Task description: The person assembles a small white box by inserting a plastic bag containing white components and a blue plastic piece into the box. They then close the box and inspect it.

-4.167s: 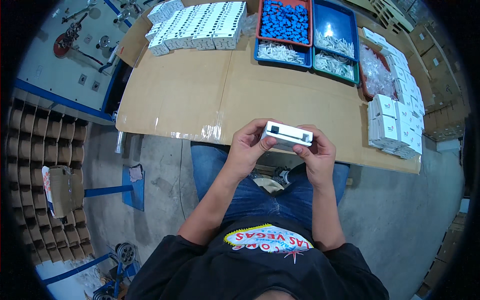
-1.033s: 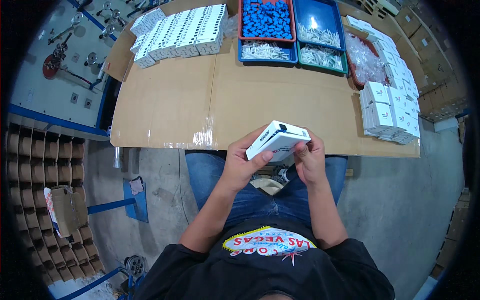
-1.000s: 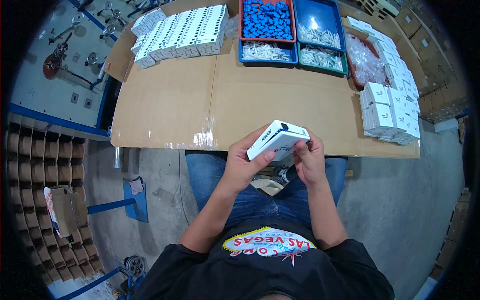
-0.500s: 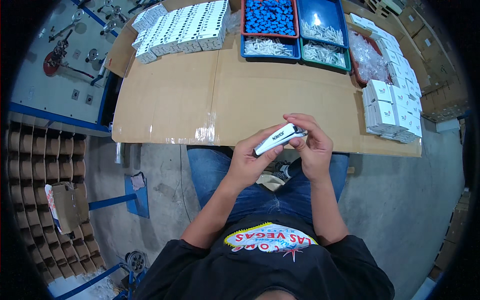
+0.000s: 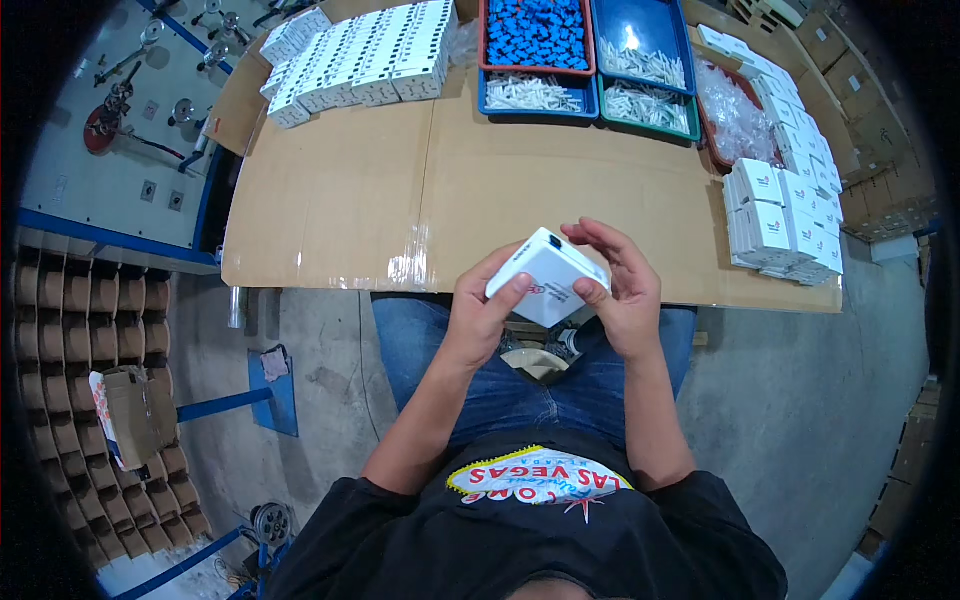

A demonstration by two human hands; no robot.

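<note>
A small white box (image 5: 545, 275) is held up over the cardboard's front edge, tilted, with its broad face and a narrow end showing. My left hand (image 5: 476, 318) is closed on the box's left side, thumb across the face. At the right side is my right hand (image 5: 628, 295): its thumb rests on the box's right corner, and its curved fingers reach round the far edge. The box hides part of those fingertips.
Brown cardboard (image 5: 340, 200) covers the table. White boxes stand in rows at back left (image 5: 370, 65) and in stacks at right (image 5: 775, 215). Trays at the back hold blue pieces (image 5: 537, 35), white pieces (image 5: 535, 93) and clear plastic bags (image 5: 735, 115).
The white box has been turned in my hands from a narrow side to its broad face. My right hand's fingers have spread a little and its thumb has shifted on the box.
</note>
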